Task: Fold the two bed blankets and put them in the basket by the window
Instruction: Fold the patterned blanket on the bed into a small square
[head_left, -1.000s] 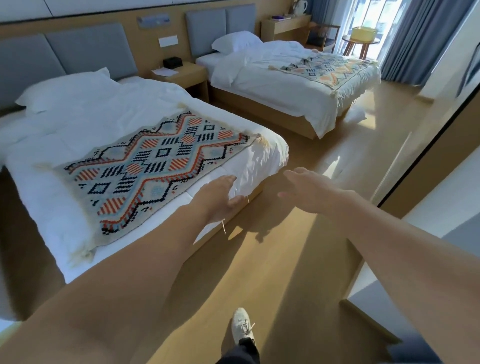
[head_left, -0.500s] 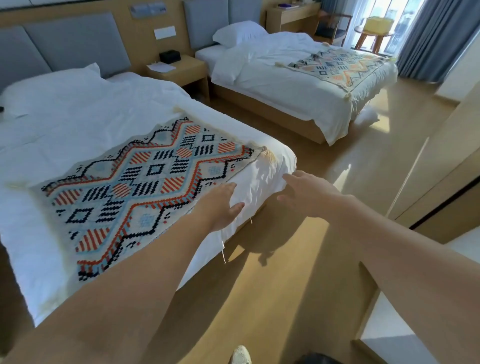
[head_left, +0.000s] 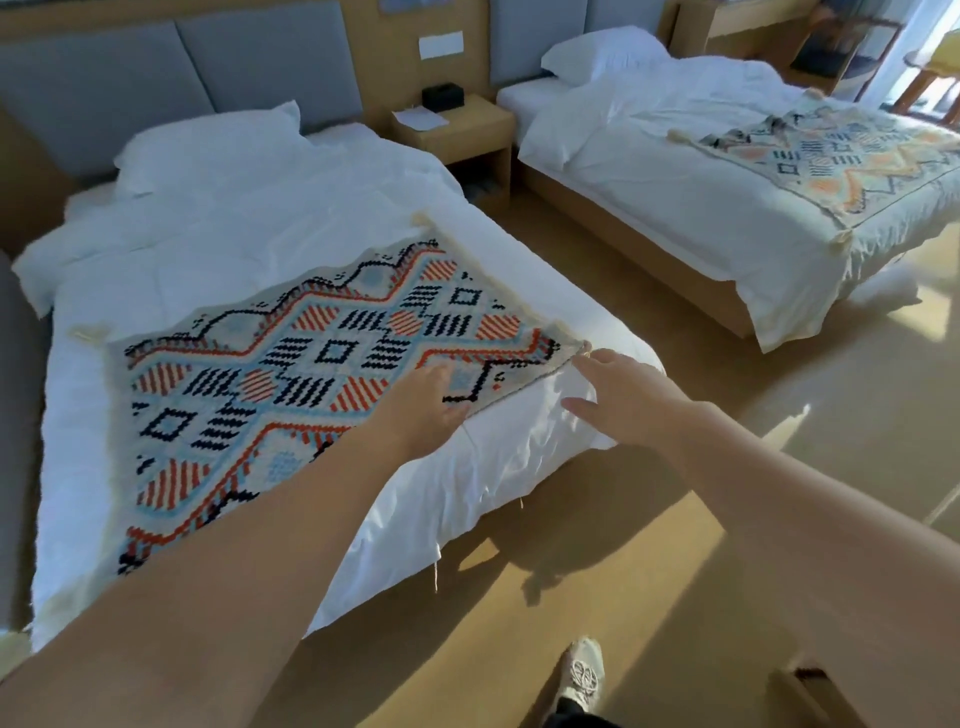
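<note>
Nothing is folded yet. The near blanket lies flat across the foot of the near bed, the left hand open on its edge, the right hand open beside its corner. The second blanket lies spread on the far bed; I cannot make out the basket.

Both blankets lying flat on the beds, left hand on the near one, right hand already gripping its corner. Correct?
Not quite. In the head view the right hand is open with fingers spread, just by the corner of the near blanket, with no grip on it yet. The rest holds: the left hand lies on it, and the far blanket lies flat on the other bed.
</note>
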